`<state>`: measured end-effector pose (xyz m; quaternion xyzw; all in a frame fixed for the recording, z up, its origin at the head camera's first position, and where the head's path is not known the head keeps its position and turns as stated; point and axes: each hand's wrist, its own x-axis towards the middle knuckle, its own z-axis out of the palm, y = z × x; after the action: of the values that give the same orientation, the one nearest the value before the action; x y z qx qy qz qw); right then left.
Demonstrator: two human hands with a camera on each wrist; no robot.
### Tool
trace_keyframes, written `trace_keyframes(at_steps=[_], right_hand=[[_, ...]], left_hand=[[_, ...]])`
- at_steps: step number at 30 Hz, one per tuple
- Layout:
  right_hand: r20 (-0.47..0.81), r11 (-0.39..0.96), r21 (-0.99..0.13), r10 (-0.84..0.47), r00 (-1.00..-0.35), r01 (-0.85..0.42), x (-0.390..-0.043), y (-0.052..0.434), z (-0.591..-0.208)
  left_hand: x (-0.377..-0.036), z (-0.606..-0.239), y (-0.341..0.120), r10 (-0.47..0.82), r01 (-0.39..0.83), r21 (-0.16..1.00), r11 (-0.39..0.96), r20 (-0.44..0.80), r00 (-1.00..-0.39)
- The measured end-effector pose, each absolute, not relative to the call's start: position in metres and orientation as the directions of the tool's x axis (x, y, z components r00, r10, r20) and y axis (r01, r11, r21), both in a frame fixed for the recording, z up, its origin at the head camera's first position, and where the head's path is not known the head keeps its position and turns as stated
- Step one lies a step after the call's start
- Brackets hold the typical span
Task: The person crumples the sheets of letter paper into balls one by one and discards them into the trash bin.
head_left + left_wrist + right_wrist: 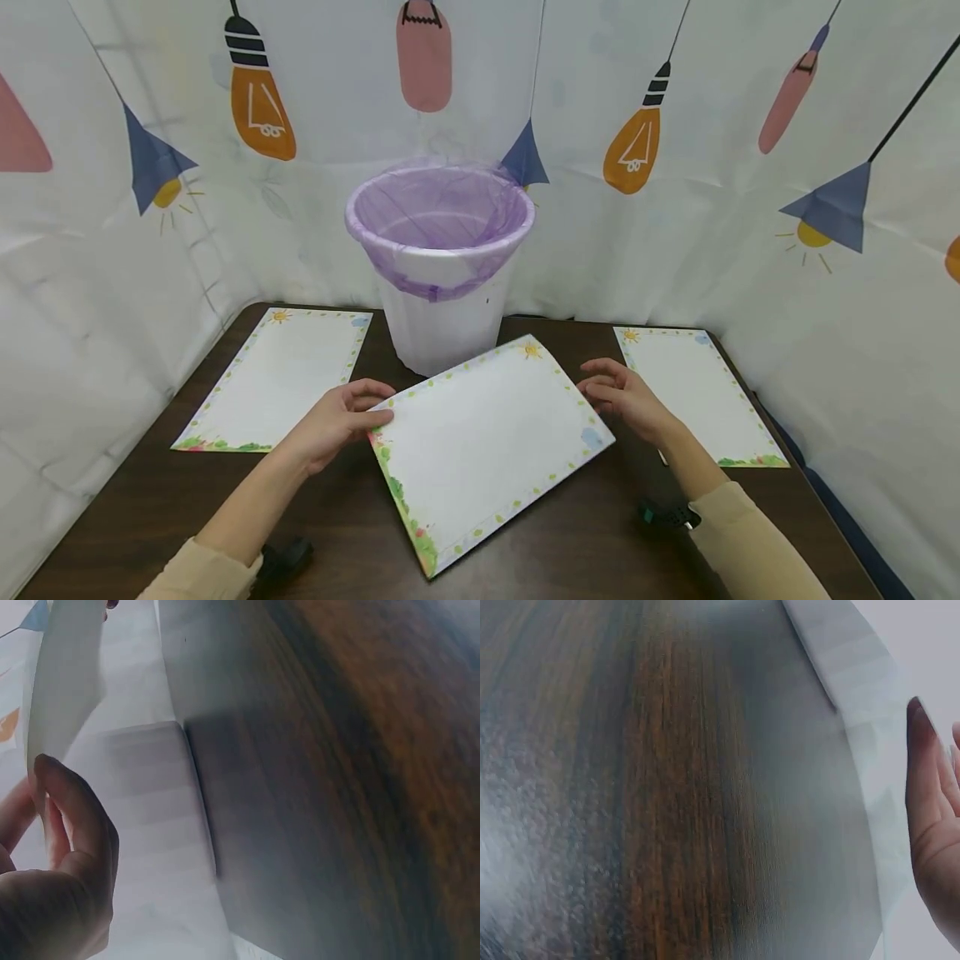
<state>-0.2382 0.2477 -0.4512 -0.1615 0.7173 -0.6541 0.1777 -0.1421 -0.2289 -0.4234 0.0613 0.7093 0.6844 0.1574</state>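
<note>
A white sheet of paper (487, 442) with a coloured border lies skewed on the dark wooden table (150, 500), just in front of the bin. My left hand (372, 408) pinches its left corner. In the left wrist view the paper edge (64, 690) stands up against my fingers (75, 817). My right hand (596, 390) hovers at the sheet's right edge with its fingers loosely spread, holding nothing. In the right wrist view that hand (934, 825) shows straight fingers above the table (667, 787).
A white bin (440, 317) with a purple liner stands at the back centre of the table. Two more bordered sheets lie flat, one at the left (277, 379) and one at the right (697, 392). A lamp-printed curtain encloses the table on three sides.
</note>
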Motion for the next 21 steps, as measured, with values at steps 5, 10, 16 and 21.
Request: trace_keyframes(at_steps=[5,10,16,21], right_hand=[[-0.041,0.118,-0.993,-0.566,-0.823,-0.031,-0.238,0.245,-0.458],[-0.042,0.107,-0.994,-0.670,-0.741,-0.040,-0.234,0.241,-0.467],[-0.081,0.206,-0.976,-0.645,-0.760,-0.070,-0.231,0.234,-0.467],[-0.096,0.271,-0.959,-0.598,-0.796,-0.088,-0.231,0.229,-0.463]], left_hand=[[-0.144,-0.426,-0.225,0.270,-0.133,0.990,0.041,-0.139,-0.953],[-0.145,-0.429,-0.222,0.211,-0.112,0.991,0.079,-0.127,-0.969],[-0.146,-0.428,-0.219,0.142,-0.072,0.991,0.111,-0.088,-0.986],[-0.147,-0.424,-0.216,0.159,0.007,0.993,0.118,-0.012,-0.987]])
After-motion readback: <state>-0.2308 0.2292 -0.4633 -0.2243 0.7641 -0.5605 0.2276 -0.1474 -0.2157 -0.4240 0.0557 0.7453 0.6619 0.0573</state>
